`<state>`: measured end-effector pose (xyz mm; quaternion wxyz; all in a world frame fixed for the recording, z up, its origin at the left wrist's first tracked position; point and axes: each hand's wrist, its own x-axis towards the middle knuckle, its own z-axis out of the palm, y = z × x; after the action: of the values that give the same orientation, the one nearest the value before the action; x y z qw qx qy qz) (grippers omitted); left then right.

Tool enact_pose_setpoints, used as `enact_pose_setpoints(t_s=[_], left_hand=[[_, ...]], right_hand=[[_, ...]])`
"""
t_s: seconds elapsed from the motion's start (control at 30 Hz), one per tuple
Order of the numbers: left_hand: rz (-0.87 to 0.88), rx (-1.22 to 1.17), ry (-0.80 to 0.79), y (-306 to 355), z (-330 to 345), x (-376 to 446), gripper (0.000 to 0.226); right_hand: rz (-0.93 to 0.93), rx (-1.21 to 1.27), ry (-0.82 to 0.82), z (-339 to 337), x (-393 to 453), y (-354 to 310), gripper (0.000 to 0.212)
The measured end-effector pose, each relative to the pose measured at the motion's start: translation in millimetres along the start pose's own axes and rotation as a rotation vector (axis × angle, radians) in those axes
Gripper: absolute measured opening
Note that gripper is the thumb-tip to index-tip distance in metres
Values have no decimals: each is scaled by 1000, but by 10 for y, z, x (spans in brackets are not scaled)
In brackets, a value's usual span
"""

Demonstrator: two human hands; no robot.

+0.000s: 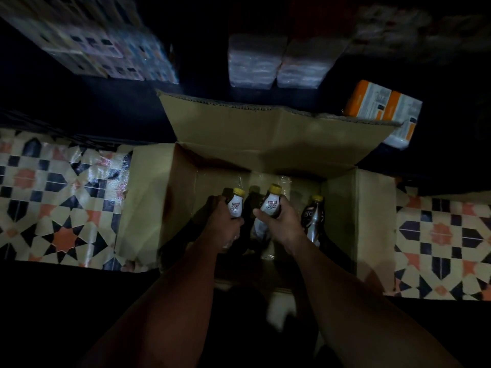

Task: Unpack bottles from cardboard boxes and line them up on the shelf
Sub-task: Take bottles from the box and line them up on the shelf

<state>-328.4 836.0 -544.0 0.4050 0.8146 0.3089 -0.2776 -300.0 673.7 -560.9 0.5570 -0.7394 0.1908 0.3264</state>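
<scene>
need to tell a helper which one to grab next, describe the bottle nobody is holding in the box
Look into the open cardboard box on the patterned floor. Along its right inner wall stands one bottle: yellow cap, dark label, touched by neither hand.

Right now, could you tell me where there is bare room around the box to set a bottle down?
Bare patterned floor lies left of the cardboard box, and more right of it. Inside, its near half is crowded: both hands grip bottles, and a third bottle stands to their right. Beyond the box, packages fill the dark shelf.
</scene>
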Motion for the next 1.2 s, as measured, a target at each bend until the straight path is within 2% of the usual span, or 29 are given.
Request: enact_pose_setpoints(t_s=[0.1,0.23,0.37,0.5,0.77,1.0,1.2], left_hand=[[-24,-102,-40,46,-36,0,59],[39,-212,-23,152,-136,-128,44],[139,-275,30,451,-465,-575,35],[186,-287,69,833,-894,-1226,42],[299,-362,129,2069,-2158,-2977,31],[495,-427,141,3168,-3238,-4308,39],[701,-507,268,3708,-4137,-5270,39]], right_hand=[[-57,-57,26,45,-48,-52,39],[-114,-45,52,87,-172,-228,43],[-182,-37,57,64,-550,-624,42],[-253,-8,53,-45,-1198,-1211,38],[-365,31,51,-509,-2951,-3034,41],[-575,4,13,-942,-4282,-4561,44],[-800,-6,-32,-1051,-5197,-5653,45]])
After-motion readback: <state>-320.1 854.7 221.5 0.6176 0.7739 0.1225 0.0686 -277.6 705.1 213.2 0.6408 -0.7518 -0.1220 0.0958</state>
